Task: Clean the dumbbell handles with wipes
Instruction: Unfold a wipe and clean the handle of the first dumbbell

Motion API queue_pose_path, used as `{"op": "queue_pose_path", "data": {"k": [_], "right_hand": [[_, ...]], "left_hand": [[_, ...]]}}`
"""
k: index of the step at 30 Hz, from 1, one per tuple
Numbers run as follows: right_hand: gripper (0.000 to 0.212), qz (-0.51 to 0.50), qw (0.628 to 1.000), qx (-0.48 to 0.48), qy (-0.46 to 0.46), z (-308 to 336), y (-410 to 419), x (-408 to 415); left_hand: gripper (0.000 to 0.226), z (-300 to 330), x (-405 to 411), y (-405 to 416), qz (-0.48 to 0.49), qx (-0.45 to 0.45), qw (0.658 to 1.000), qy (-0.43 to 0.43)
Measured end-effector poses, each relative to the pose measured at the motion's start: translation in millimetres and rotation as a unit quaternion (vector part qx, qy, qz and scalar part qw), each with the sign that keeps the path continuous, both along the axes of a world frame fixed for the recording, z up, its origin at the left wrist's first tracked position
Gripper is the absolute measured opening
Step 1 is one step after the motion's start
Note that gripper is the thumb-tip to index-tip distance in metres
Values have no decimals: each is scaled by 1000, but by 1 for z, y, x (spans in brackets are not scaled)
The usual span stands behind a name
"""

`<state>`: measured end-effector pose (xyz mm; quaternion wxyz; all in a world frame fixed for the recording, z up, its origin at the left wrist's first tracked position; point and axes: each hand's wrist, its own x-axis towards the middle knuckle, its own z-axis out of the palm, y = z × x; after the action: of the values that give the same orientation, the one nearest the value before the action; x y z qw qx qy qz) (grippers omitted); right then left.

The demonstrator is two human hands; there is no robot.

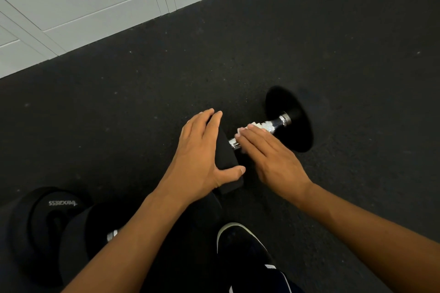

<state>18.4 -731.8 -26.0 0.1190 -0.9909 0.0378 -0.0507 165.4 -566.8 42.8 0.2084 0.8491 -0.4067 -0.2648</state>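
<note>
A black dumbbell lies on the dark rubber floor, its chrome handle (273, 125) running from lower left to upper right. The far head (289, 118) is fully visible. My left hand (202, 157) rests over the near head (226, 150), fingers straight and thumb spread against its side. My right hand (266, 154) lies flat on the handle with straight fingers, pressing a white wipe (247, 127) onto it. Only the wipe's edge shows past my fingertips.
A second black dumbbell (54, 228) with white lettering lies at the lower left, partly under my left forearm. My dark shoe (242, 242) is at the bottom centre. Grey lockers (95, 7) line the upper left edge of the floor.
</note>
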Motion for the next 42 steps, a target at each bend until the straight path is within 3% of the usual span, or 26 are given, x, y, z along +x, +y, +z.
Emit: {"op": "queue_pose_path", "data": {"k": [6,10,15,17,18,19,20,22,23,24,25,29,33,35,38,42], "right_hand": [[61,-179,979,74,-69,-6,12,-3],[52,-276,939,149,-140,-10,20,0],[32,-263,938,114,-196,-8,9,3],[26,-287,924,152,-203,3,10,1],[25,-332,898,208,-198,10,15,1],[25,-401,849,288,-187,16,24,1],[25,-486,760,391,-182,21,32,4],[22,-621,469,603,-176,26,43,9],[20,-640,347,664,-169,26,43,9],[21,-631,279,704,-170,23,40,9],[23,-612,255,728,-174,23,38,8],[11,-583,216,751,-220,24,24,21],[25,-611,232,724,-219,24,15,40],[21,-589,217,751,-203,22,10,44],[31,-527,175,805,-209,24,3,39],[41,-486,166,824,-238,30,12,22]], "left_hand": [[118,0,0,0,6,-7,1000,-4],[118,2,-1,0,11,-5,1000,0],[117,2,1,0,11,-2,1000,5],[117,2,1,0,12,-6,1000,9],[118,1,1,0,14,-8,1000,11],[118,1,1,0,16,-10,1000,13],[118,0,1,0,17,-12,1000,13],[118,0,0,0,18,-14,1000,10],[118,-1,1,0,19,-15,1000,9],[118,-1,1,0,19,-15,1000,10],[118,-1,0,0,19,-15,1000,12],[118,-1,0,0,16,-16,1000,8],[119,-2,-1,1,15,-13,1000,5],[119,-2,-1,1,13,-12,1000,5],[118,-3,-1,1,10,-15,1000,4],[118,-4,0,2,10,-19,1000,-1]]}}
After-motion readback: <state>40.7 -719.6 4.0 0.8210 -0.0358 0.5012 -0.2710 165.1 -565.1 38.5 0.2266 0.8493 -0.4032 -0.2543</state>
